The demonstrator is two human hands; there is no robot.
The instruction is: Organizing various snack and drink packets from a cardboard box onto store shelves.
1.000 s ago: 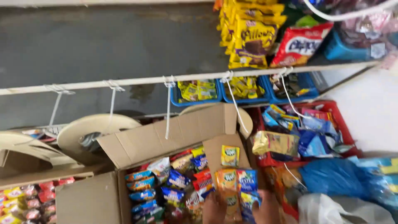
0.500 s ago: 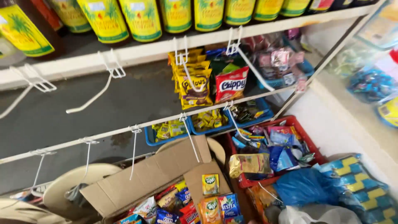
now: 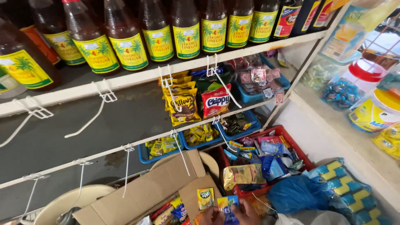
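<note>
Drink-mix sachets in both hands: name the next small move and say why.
Probably lift the blue sachet up toward the empty white peg hook above the cardboard box. The left hand and right hand pinch it at the frame's bottom, and that hook hangs bare.

View tilted up — bottle shelf [image 3: 175, 68] now in sight, hands [image 3: 233, 212] with sachets [image 3: 227, 204] at bottom edge.

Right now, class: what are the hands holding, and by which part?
Both hands hold small drink-mix sachets by their lower ends; the grip is partly cut off by the frame's edge.
</note>
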